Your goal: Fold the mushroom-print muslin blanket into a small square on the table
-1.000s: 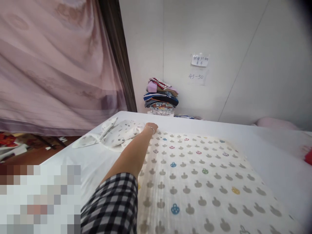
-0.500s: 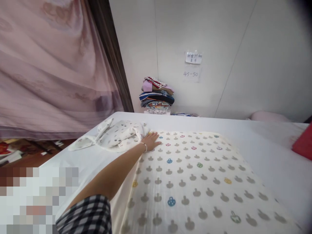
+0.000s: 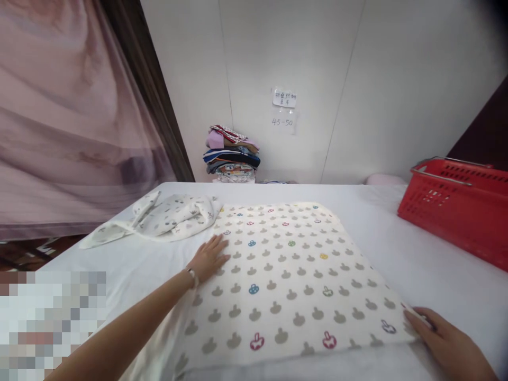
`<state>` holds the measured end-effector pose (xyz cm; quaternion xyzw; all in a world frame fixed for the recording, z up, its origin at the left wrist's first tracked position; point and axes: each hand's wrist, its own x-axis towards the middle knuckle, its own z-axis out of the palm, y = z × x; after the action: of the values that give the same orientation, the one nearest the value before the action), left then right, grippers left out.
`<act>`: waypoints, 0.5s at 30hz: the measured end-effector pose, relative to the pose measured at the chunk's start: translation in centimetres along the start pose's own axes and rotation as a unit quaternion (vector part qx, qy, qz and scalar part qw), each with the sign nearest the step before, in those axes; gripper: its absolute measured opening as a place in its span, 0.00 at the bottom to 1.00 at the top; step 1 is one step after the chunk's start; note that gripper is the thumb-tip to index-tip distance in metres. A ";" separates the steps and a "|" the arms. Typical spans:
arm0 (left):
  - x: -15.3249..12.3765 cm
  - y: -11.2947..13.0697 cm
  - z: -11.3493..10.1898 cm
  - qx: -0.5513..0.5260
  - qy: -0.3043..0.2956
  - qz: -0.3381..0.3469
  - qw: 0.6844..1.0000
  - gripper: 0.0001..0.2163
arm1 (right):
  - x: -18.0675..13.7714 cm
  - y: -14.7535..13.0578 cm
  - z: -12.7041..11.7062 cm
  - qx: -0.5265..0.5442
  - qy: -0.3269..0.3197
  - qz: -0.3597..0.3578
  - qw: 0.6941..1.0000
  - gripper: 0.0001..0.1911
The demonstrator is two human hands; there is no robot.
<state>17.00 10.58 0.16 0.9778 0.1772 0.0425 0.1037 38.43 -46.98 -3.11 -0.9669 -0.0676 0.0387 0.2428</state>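
Observation:
A cream cloth printed with grey and coloured mushrooms [image 3: 278,272] lies spread on the white table. My left hand [image 3: 208,256] rests flat on its left edge, fingers spread, with a bracelet at the wrist. At the near right corner, my right hand [image 3: 440,333] pinches the cloth's edge between thumb and fingers. Part of that grip is hidden behind the hand. Left of the spread cloth sits a crumpled white cloth with small leaf-like prints [image 3: 174,217], which neither hand touches.
A red plastic basket [image 3: 456,211] with metal handles stands on the table [image 3: 373,238] at the right. Folded fabrics [image 3: 232,153] are stacked beyond the far edge, near the wall. A pink curtain [image 3: 71,121] hangs at the left.
My left hand has slid nearer along the cloth's left edge. My right hand has come into view, gripping the near right corner. The view has turned right, showing more of the basket.

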 end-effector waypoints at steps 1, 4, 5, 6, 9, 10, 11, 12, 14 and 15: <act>-1.9 -0.1 0.0 -0.009 0.014 -0.014 1.000 0.27 | 0.0 -0.5 -0.3 0.003 -0.026 0.003 1.000 0.25; -7.1 0.2 -0.3 -0.035 0.052 -0.026 0.998 0.25 | 0.0 -1.9 -1.3 0.010 -0.080 0.011 0.997 0.27; -8.6 0.5 -0.4 -0.043 0.057 -0.026 0.997 0.24 | -0.1 -2.3 -1.5 0.014 -0.080 0.013 0.997 0.27; -10.0 1.0 -0.7 -0.051 0.062 -0.023 0.996 0.22 | -0.1 -2.5 -1.6 0.021 -0.075 0.016 0.997 0.28; -13.2 2.7 -1.2 -0.057 0.080 -0.013 0.995 0.19 | -0.4 -2.8 -1.7 0.066 -0.075 0.034 0.994 0.30; -13.9 3.3 -1.4 -0.056 0.084 -0.020 0.995 0.18 | -0.6 -2.9 -1.6 0.095 -0.083 0.042 0.991 0.30; -14.5 3.9 -1.5 -0.057 0.084 -0.032 0.994 0.19 | -0.7 -3.1 -1.6 0.129 -0.092 0.051 0.986 0.31; -15.0 4.5 -1.6 -0.061 0.081 -0.047 0.994 0.19 | -0.9 -3.2 -1.5 0.166 -0.099 0.060 0.979 0.32; -15.8 5.4 -1.7 -0.082 0.059 -0.060 0.993 0.20 | -1.3 -3.7 -1.5 0.238 -0.105 0.078 0.962 0.34; -16.2 5.8 -1.7 -0.097 0.048 -0.055 0.993 0.21 | -1.5 -3.9 -1.6 0.267 -0.102 0.084 0.954 0.34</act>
<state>3.59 -0.17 2.30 0.9487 0.2304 0.1010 0.1914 36.65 -44.57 0.25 -0.8598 0.0027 0.1739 0.4801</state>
